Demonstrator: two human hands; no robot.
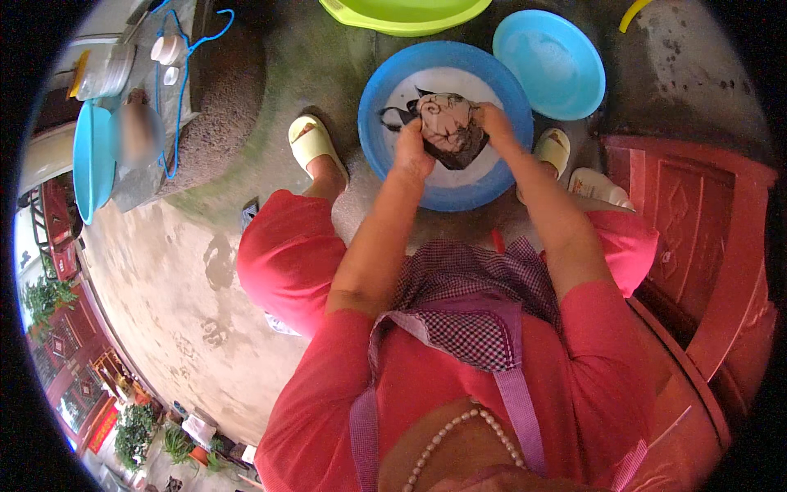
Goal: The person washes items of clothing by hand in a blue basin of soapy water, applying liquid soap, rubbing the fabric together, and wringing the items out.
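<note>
Both my hands hold a wet, patterned cloth item with black straps (449, 126) over a blue plastic basin (384, 178). My left hand (415, 150) grips its left edge, with the thumb on top. My right hand (495, 126) pinches its right edge. The cloth is beige with dark line patterns and a black lower part; its black straps trail to the upper left. Whitish, sudsy water (399, 86) lies in the basin below it. The undersides of the cloth and some of my fingers are hidden.
A light-blue basin (550, 64) stands at the upper right, a lime-green tub (406, 24) beyond. A white bottle (596, 186) lies by my right slipper (553, 150), near a red wooden panel (682, 221). Blue hangers (184, 80) and another basin (92, 160) are on the left ledge.
</note>
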